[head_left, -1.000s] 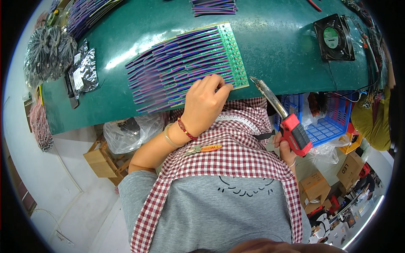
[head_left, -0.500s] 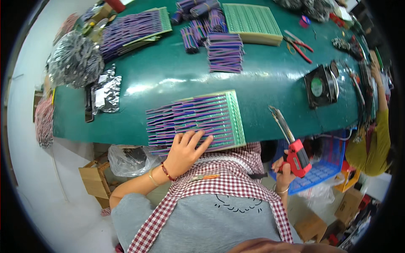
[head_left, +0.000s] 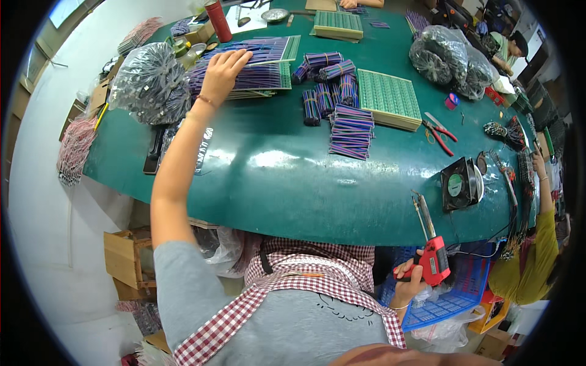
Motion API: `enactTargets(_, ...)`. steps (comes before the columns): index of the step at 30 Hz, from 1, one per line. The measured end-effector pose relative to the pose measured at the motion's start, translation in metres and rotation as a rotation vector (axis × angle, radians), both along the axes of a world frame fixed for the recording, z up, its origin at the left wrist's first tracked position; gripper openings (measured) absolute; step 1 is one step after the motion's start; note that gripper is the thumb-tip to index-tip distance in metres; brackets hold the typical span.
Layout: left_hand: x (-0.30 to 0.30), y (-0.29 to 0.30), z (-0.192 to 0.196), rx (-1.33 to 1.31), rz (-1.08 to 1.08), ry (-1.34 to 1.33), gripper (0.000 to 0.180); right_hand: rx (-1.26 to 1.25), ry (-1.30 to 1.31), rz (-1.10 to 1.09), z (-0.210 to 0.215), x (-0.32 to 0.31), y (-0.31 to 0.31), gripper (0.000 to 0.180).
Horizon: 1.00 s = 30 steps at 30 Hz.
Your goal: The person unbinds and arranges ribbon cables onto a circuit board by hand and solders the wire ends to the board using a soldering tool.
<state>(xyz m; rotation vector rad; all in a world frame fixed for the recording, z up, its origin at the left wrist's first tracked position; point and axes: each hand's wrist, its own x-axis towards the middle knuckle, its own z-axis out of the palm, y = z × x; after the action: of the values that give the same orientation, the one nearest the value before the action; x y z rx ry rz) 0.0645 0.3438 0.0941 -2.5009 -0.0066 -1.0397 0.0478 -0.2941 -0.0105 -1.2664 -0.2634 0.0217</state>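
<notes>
1. The left hand [head_left: 223, 68] reaches to the upper left of the frame, its fingers spread flat on a board loaded with purple wires [head_left: 244, 64]; nothing is clamped.
2. The right hand [head_left: 410, 282] sits low right, below the bench edge, fingers closed around the grip of a red soldering gun [head_left: 432, 256] (its tip points up toward the bench).
3. The loaded board lies on other such boards at the far left of the green bench [head_left: 274, 183], just beside a bag of dark parts [head_left: 149, 82].
4. Bundles of purple wire [head_left: 342, 113] and an empty green board [head_left: 387, 97] lie to its right.
5. A small fan [head_left: 461, 183] stands near the right edge.
</notes>
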Motion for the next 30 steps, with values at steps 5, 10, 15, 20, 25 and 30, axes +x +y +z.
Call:
enactTargets(5,0.004,0.070,-0.075,-0.070,0.067,0.371,0.043,0.023,-0.074,-0.076,0.003,-0.008,0.005,0.046)
enactTargets(10,-0.009,0.075,-0.094,-0.078,0.143,0.309,0.060,0.018,0.038,-0.200,0.008,0.002,0.002,0.045)
enactTargets(15,-0.001,0.082,-0.083,0.012,0.292,0.393,0.080,0.097,0.019,-0.186,0.012,0.027,0.001,0.045)
enactTargets(20,0.002,0.131,-0.056,-0.016,0.095,0.425,0.056,0.125,-0.006,-0.192,0.014,0.035,0.008,0.045)
enactTargets(25,-0.008,0.158,-0.042,0.031,0.092,0.444,0.054,0.128,0.022,-0.171,0.013,0.040,0.021,0.042)
enactTargets(30,-0.028,0.128,-0.071,-0.130,0.256,0.541,0.076,0.091,0.010,-0.148,0.015,0.041,0.030,0.042)
